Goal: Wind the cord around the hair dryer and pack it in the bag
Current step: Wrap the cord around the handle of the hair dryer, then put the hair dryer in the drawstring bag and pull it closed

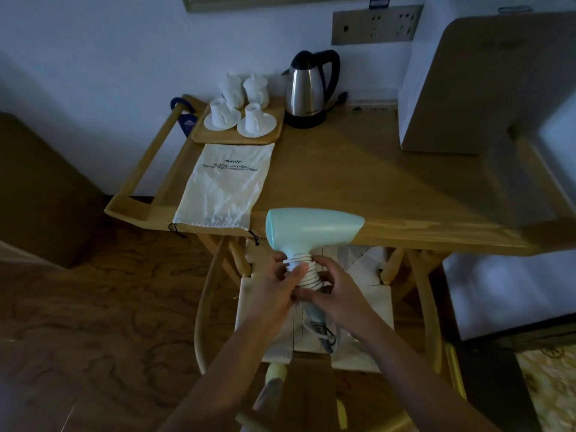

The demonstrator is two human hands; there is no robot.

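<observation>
From the head view, I am winding the white cord (304,269) around the handle of the pale blue plastic hair dryer (311,229), held at six o'clock off the wooden bench (358,182). My left hand (277,288) is pinching the coils; my right hand (333,291) is gripping the handle. Keeping turns tight and tucking the plug matters. The white drawstring bag (224,185) is lying at ten o'clock, its print upside down and illegible.
</observation>
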